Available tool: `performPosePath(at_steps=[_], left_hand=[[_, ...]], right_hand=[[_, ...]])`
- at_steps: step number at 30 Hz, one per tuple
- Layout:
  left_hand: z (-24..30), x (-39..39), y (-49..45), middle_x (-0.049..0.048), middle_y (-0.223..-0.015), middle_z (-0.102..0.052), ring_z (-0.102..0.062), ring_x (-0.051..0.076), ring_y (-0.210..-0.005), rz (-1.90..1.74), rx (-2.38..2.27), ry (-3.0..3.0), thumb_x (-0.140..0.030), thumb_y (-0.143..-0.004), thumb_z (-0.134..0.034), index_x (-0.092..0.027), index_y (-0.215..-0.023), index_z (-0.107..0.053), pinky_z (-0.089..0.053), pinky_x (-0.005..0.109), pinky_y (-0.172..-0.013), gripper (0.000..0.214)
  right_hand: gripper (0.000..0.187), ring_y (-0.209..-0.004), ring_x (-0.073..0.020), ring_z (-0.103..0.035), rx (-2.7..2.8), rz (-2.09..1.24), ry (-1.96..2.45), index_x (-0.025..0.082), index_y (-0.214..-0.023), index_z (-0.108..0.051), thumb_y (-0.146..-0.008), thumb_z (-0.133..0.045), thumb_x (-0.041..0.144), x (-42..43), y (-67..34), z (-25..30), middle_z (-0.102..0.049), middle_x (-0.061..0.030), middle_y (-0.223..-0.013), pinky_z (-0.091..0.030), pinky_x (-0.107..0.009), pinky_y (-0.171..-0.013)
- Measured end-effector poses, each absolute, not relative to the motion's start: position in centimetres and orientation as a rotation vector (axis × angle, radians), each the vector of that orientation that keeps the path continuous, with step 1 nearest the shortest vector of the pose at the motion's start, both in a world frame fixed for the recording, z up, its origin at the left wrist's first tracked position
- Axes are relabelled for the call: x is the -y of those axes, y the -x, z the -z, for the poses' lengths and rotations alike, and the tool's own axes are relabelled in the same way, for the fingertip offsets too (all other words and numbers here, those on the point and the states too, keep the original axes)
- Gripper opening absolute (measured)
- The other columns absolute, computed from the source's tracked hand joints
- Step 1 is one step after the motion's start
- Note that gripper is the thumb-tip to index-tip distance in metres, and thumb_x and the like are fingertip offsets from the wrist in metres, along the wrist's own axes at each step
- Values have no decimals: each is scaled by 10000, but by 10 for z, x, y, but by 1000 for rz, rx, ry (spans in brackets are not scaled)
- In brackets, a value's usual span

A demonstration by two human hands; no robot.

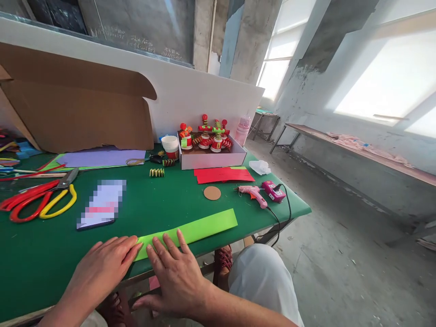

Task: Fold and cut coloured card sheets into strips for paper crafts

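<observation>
A long strip of bright green paper (200, 228) lies along the front edge of the green table (163, 200). My left hand (102, 268) rests flat on the table, its fingertips touching the strip's left end. My right hand (175, 272) lies beside it with fingers spread, pressing on the strip's left part. Neither hand holds anything. A round cardboard disc (212, 193) sits just beyond the strip.
Red and yellow scissors (37, 202) and a phone (102, 204) lie at left. A white box of paper figures (211, 152), red paper (223, 175), a pink glue gun (254, 194) with its cord, a paper cup (169, 143) and a brown carton (75, 104) are farther back.
</observation>
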State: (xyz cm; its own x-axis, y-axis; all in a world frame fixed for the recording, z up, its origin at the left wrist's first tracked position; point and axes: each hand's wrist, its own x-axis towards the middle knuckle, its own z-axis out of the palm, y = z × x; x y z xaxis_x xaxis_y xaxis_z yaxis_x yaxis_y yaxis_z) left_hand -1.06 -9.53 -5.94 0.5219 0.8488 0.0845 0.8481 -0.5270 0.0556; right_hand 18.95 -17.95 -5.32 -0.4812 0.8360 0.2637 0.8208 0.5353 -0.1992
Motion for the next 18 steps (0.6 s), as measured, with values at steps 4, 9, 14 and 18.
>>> performPosePath(at_steps=[4,9,14,18], left_hand=[[53,105,7,116,-930,-748,-682,278,-809,-491,-1576,-2929,-381,-983,-292,-215,-936,-700,-473,406,-701,443],[63,130,-11,158,-1318,-663,-615,276,-1196,-1070,-963,-3143,-415,-986,-393,-125,-1471,-441,-434,392,-1020,567],[81,135,-12,212,-1277,-685,-659,302,-1132,-993,-956,-3236,-462,-1010,-325,-42,-1580,-194,-368,431,-1074,720],[82,135,-10,229,-1238,-703,-680,326,-1100,-990,-971,-3268,-511,-1012,-291,-19,-1580,-157,-369,462,-1073,764]], right_hand=[[817,-1486,-332,-329,2464,-94,1385,77,-1526,-362,-952,-467,648,181,-192,54,-438,-168,-1560,-209,-581,-1236],[807,-1497,-322,-300,2468,-140,1385,115,-1582,-254,-944,-517,535,181,-190,52,-396,-139,-1595,-172,-563,-1254],[831,-1482,-326,-325,2458,-189,1391,93,-1597,-190,-931,-517,468,183,-191,50,-384,-127,-1604,-163,-556,-1260],[827,-1496,-321,-301,2462,-199,1371,94,-1597,-189,-930,-510,463,182,-192,53,-355,-122,-1619,-131,-532,-1270]])
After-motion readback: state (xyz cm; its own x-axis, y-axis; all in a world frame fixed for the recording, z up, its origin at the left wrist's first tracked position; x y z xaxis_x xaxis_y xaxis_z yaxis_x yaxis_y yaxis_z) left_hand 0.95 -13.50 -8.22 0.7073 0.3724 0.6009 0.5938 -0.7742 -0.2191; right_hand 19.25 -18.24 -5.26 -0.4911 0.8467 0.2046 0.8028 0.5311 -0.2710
